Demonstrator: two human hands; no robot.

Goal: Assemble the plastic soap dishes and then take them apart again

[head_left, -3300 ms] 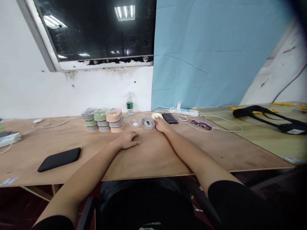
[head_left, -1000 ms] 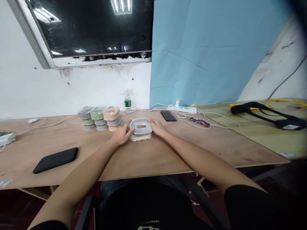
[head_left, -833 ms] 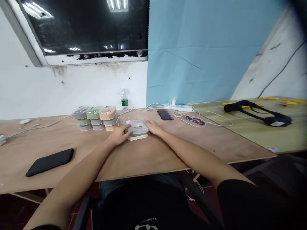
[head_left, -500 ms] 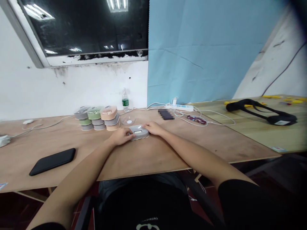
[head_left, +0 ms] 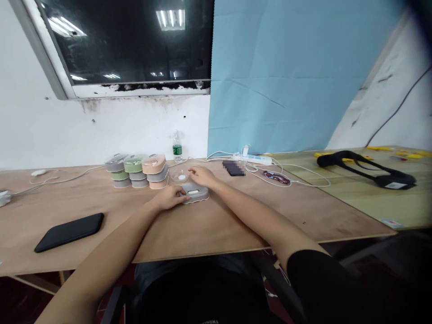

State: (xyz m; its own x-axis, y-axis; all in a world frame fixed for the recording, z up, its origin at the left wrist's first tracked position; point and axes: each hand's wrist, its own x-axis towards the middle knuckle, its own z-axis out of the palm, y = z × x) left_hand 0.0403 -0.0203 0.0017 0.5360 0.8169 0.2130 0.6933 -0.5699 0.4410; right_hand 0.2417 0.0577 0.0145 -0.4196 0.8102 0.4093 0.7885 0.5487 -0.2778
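A grey oval box (head_left: 196, 196) with a pale slot-like recess on top sits on the table in front of me. My left hand (head_left: 171, 197) is curled about its left end, thumb at the near side and fingers on the upper edge. Just behind the box lies a clear plastic lid (head_left: 181, 177) with a white round spot. My right hand (head_left: 202, 176) is over the far right of the box, fingers stretched left to the lid's right edge; whether they touch it I cannot make out.
Stacked grey, green and peach boxes (head_left: 154, 164) stand to the left, a water bottle (head_left: 177, 147) behind. A black phone-like slab (head_left: 69, 231) lies front left. White cables (head_left: 303, 183), a power strip (head_left: 258, 159), a dark pixelated item (head_left: 232, 168) and a black frame (head_left: 366, 167) are rightward.
My right hand has left the right end of the grey box and moved back and left to the clear lid. My left hand stays at the box. The view has tilted slightly up.
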